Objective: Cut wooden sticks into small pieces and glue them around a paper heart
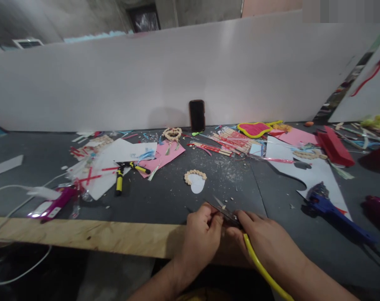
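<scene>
My right hand is closed on yellow-handled scissors, their thin blades apart and pointing up and left. A tiny pale piece shows at the blades. Beside the blades, my left hand is closed in a pinch; whatever its fingertips hold is hidden. Just beyond my hands lies a white paper heart, its upper edge lined with small pale wooden-looking pieces.
A blue glue gun lies at right. Black-and-yellow pliers and a purple device are at left. Red-patterned sticks, pink paper and a phone stand or lie toward the white partition.
</scene>
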Available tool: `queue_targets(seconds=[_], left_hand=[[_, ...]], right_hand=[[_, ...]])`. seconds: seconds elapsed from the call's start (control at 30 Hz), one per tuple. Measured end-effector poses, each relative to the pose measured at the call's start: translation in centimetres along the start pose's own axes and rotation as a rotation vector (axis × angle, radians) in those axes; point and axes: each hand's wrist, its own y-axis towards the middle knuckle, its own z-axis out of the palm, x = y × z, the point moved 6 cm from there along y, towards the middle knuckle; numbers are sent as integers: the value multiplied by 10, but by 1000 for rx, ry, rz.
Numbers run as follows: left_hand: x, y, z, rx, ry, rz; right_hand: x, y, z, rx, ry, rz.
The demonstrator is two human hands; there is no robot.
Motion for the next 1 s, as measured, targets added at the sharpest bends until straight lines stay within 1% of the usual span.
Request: queue_targets(seconds=[0.07,0.17,0.33,0.47,0.53,0.67,0.77,0.9,1.0], left_hand=[[-1,0,0,-10,27,12],[-6,1,0,0,2,33],[-11,3,0,67,-43,50],[-13,4,-4,76,-91,37],[-12,4,-5,102,-198,-6],[-6,1,2,226,-475,-211],[-4,-3,6,294,-609,-300],[-2,-6,9,355,-649,-365],[-3,-5,7,336,-581,-351]], right_hand=[[1,3,-1,7,23,0],[1,4,-2,39,79,9],[-1,1,-1,74,122,51],[0,-2,-1,36,116,71],[2,-3,-5,-20,111,55],[7,-5,-14,-105,127,-4],[8,-6,-14,-140,106,-22],[8,-10,-8,-148,94,-57],[9,-10,-4,-124,93,-79]])
